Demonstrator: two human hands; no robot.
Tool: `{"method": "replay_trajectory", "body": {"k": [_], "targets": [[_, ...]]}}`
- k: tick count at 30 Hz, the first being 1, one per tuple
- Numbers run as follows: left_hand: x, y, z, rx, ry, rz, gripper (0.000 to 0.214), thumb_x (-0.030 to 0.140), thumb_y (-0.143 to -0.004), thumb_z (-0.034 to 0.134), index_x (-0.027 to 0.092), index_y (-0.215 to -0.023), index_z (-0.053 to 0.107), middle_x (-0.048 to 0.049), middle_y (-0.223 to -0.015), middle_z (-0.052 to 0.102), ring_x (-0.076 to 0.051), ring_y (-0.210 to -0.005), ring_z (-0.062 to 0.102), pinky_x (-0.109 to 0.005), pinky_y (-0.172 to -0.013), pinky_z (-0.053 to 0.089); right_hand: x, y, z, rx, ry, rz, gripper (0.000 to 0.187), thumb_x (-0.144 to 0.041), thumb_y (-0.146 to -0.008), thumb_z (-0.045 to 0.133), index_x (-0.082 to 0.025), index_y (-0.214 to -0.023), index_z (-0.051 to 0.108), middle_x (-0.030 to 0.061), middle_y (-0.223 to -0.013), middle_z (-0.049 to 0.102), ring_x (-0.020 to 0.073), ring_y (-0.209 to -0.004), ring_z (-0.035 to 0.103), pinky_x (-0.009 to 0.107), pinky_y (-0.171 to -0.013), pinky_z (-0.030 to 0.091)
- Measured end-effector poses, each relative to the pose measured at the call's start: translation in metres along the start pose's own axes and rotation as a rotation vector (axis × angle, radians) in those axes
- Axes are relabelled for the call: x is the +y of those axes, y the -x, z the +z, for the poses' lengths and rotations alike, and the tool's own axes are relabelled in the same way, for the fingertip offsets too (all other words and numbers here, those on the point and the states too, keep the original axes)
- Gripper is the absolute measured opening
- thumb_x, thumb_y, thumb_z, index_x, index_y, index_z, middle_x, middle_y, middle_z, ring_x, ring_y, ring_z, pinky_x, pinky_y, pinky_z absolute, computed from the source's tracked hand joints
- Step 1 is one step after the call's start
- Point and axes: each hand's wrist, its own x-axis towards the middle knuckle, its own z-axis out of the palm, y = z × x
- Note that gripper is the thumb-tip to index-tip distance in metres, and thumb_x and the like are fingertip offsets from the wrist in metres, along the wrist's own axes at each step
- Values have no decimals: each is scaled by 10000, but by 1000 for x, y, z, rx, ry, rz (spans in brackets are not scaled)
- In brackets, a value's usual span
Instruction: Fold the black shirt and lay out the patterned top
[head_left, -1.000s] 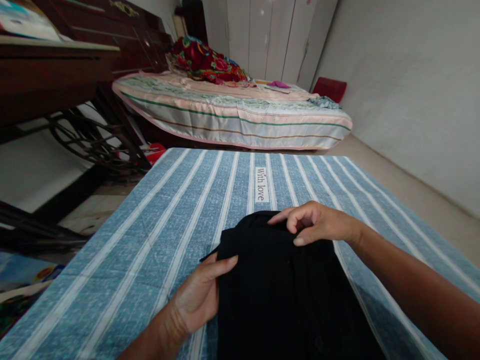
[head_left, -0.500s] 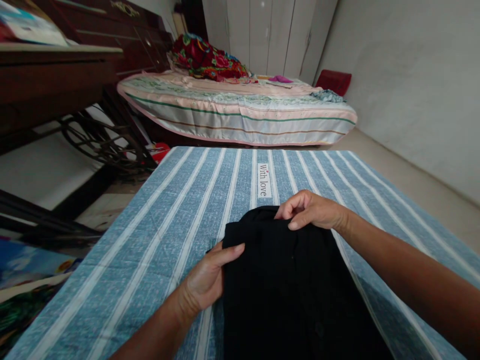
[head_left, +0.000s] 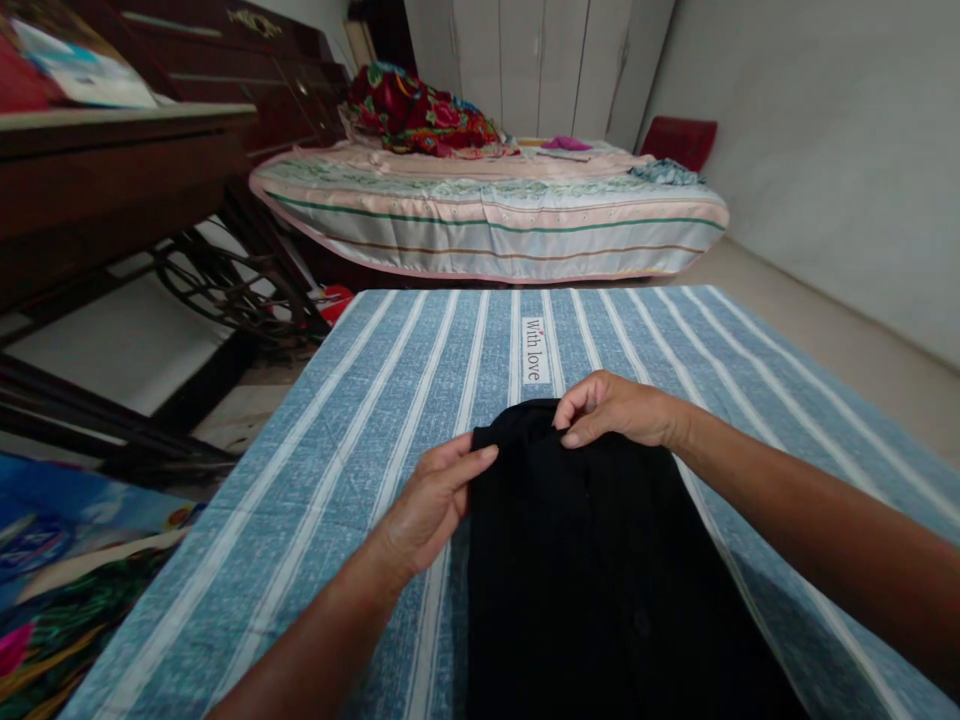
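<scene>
A black garment (head_left: 600, 580) lies folded on a blue cloth with white stripes (head_left: 360, 440), reaching from the cloth's middle down to the bottom edge of view. My left hand (head_left: 431, 500) grips the garment's left edge near its far corner, thumb on top and fingers curled under. My right hand (head_left: 615, 408) pinches the garment's far edge with bent fingers. A small white label reading "With love" (head_left: 532, 348) sits on the cloth just beyond the garment.
A low mattress (head_left: 495, 210) with striped sheets and a red flowered bundle (head_left: 420, 108) lies beyond the cloth. A dark wooden table with an iron treadle frame (head_left: 225, 280) stands at left. White wardrobe doors (head_left: 540, 65) fill the back wall. Colourful fabric (head_left: 67, 590) lies bottom left.
Both hands have slid up along the garment toward its far edge, and the left hand now closes on the left corner. The view has shifted slightly left.
</scene>
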Motion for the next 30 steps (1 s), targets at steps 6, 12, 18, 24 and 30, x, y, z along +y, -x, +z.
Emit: {"method": "replay_trajectory", "body": {"k": [6, 12, 18, 24, 30], "targets": [[33, -6, 8, 50, -714, 472, 556, 316, -622, 770, 238, -1150, 616, -58, -1265, 564, -278, -1199, 465, -371, -1020, 326, -11, 5, 3, -24, 57, -68, 175, -192, -577, 789, -152, -708, 680, -52, -616, 624, 60, -554, 535, 199, -577, 420], [50, -23, 29, -261, -1146, 593, 302, 282, -624, 735, 210, -916, 706, -12, -804, 642, -188, -790, 569, -300, -753, 413, -13, 7, 1, -33, 85, -87, 186, -200, -583, 788, -149, -721, 674, -55, -634, 616, 63, -572, 530, 205, -590, 415], [58, -30, 33, -350, -1286, 568, 186, 321, -648, 717, 184, -772, 702, 11, -704, 557, -129, -665, 508, -246, -624, 359, -12, 9, 1, -15, 95, -91, 175, -200, -594, 774, -154, -728, 671, -55, -641, 609, 61, -581, 521, 202, -585, 402], [58, -28, 35, -452, -1189, 478, 133, 283, -718, 620, 161, -664, 620, 23, -641, 536, -111, -621, 491, -230, -602, 352, -10, 7, 0, 18, 180, -109, 155, -202, -601, 762, -156, -712, 664, -63, -630, 595, 62, -585, 511, 212, -603, 393], [64, -29, 29, -516, -1203, 228, 161, 302, -647, 697, 170, -682, 612, 56, -556, 505, -88, -498, 431, -211, -475, 279, -8, 9, 0, 19, 199, -99, 155, -242, -629, 749, -163, -720, 651, -56, -631, 589, 71, -584, 515, 222, -599, 400]]}}
